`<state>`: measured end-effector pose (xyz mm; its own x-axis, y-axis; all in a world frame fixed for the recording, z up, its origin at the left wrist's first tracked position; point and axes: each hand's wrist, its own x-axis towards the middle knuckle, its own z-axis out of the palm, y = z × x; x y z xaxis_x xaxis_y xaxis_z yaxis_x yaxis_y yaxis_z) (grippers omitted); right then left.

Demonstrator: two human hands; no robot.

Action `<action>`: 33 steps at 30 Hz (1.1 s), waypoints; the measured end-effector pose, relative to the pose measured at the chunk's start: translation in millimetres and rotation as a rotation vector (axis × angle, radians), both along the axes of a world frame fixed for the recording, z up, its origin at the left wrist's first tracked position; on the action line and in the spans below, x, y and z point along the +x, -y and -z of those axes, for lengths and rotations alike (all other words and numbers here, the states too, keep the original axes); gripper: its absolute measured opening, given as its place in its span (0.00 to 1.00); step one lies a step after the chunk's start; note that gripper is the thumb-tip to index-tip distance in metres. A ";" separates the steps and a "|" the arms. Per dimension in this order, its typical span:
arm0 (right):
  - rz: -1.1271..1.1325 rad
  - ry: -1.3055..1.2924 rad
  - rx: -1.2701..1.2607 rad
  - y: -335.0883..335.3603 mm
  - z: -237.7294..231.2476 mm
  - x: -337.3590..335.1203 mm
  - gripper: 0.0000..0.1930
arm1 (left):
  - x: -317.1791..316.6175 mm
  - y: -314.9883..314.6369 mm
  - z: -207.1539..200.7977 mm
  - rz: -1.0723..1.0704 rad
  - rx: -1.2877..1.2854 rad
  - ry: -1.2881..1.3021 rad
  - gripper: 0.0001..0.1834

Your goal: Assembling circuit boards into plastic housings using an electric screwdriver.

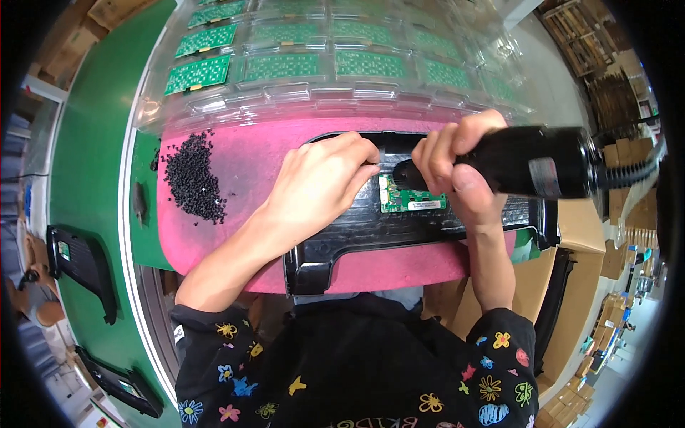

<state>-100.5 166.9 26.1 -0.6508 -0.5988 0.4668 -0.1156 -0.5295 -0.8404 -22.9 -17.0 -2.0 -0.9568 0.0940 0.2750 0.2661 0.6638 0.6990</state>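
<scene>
A black plastic housing (349,232) lies in front of me, with a small green circuit board (414,201) seated in it. My right hand (460,160) grips a black electric screwdriver (535,160), held almost level. Its tapered nose covers the upper part of the board, and the bit's tip is hidden. Beside the board's upper left corner, my left hand (325,171) rests over the housing with thumb and forefinger pinched together. Whatever lies between those fingertips is too small to make out. A heap of small black screws (193,178) sits left of my left hand.
A pink mat (235,164) lies under the housing. Clear plastic trays (285,93) of green boards (198,75) stand at the back. On the green surface at left lie two more black housings (85,267), a person beyond them. A cardboard box (571,285) stands right; the screwdriver's cord (631,173) runs rightward.
</scene>
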 end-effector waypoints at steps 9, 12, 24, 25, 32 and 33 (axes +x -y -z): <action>0.217 0.048 0.129 15.6 0.8 4.1 0.12 | -0.7 1.2 -2.9 0.012 -0.031 0.041 0.08; 0.138 0.050 -0.056 7.0 3.3 6.0 0.15 | 0.4 3.1 -1.2 0.054 -0.026 0.084 0.08; 0.085 0.097 -0.277 -22.7 -9.2 5.3 0.15 | -4.3 0.6 -1.4 0.247 0.092 -0.009 0.06; 0.072 0.106 -0.296 -24.2 -10.8 6.0 0.16 | -3.9 -0.3 -3.9 0.238 0.139 0.029 0.06; -0.022 0.061 -0.258 -33.8 -11.7 6.7 0.18 | -4.4 -10.1 -4.3 0.264 0.294 0.007 0.07; -0.031 0.099 -0.264 -33.0 -11.7 8.1 0.18 | -4.7 -8.5 -4.8 0.268 0.291 0.009 0.07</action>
<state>-92.4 199.9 37.8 -0.6843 -0.4852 0.5443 -0.0198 -0.7339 -0.6790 -27.7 -8.5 2.9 -0.9113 0.2604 0.3190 0.3964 0.3449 0.8508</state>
